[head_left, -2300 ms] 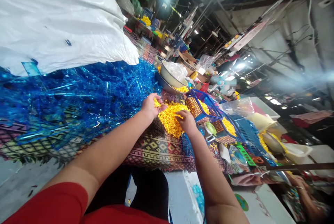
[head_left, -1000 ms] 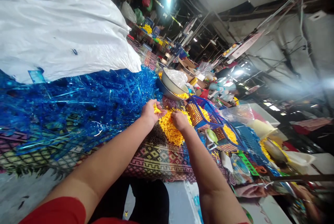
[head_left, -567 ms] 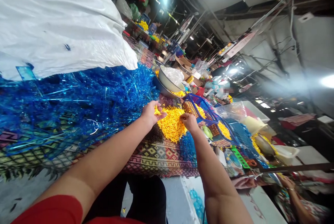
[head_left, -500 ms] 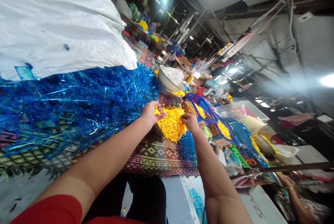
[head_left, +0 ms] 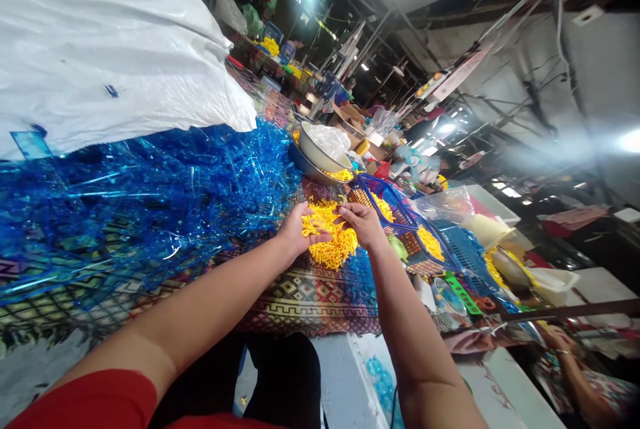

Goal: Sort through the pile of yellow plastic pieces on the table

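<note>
A heap of small yellow pieces (head_left: 333,249), perhaps plastic, lies on a patterned cloth (head_left: 305,295) between my hands. At its left side my left hand (head_left: 299,230) is palm up and partly curled, holding a few of the same yellow pieces (head_left: 309,224). Across the heap, my right hand (head_left: 364,221) hovers over the right edge with thumb and fingers drawn together. Whatever its fingertips hold is too small to make out. Blue transparent strips (head_left: 200,182) spread over the cloth on the left, next to my left hand.
Blue baskets (head_left: 395,205) with yellow pieces stand right of the heap. Bowls (head_left: 323,155) with a clear bag sit behind it. A white sheet (head_left: 115,42) covers the back left. A green strip (head_left: 461,292) lies at right, and another person's arm (head_left: 575,375) shows lower right.
My left hand has moved slightly right and down, turning its palm up more with the yellow pieces. My right hand has shifted a little, its fingers now extended toward the left hand.
</note>
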Tool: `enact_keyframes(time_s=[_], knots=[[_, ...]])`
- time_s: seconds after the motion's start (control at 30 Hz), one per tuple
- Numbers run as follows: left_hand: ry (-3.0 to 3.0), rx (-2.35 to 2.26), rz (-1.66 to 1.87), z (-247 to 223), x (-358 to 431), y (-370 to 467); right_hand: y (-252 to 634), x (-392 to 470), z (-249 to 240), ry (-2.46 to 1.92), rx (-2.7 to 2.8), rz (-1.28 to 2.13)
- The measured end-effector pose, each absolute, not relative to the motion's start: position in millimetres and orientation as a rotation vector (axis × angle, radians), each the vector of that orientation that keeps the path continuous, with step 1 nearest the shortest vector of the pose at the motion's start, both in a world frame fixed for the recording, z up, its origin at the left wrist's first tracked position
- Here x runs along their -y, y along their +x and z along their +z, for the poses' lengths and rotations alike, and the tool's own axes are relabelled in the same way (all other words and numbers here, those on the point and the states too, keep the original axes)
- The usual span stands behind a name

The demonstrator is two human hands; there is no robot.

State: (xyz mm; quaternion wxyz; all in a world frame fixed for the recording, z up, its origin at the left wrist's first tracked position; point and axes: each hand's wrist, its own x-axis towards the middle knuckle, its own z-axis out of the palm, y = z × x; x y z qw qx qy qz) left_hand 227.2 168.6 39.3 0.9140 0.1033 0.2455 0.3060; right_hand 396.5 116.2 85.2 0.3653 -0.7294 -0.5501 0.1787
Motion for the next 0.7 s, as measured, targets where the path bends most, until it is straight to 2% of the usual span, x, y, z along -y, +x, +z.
enact_keyframes(time_s=[0.13, 0.27, 0.53, 0.7], knots=[[0.23, -0.549, 0.635, 42, -169, 225, 412, -118, 77, -2.316, 1.846, -0.022], [0.257, -0.567, 0.62, 43, -174, 222, 418, -113, 62, -2.531, 2.072, -0.238], [0.293, -0.633, 0.681, 41, -178, 221, 437, -112, 64, -2.464, 1.851, -0.278], [0.313, -0.63, 0.73, 36, -180, 223, 432, -114, 60, -2.393, 2.012, -0.207]])
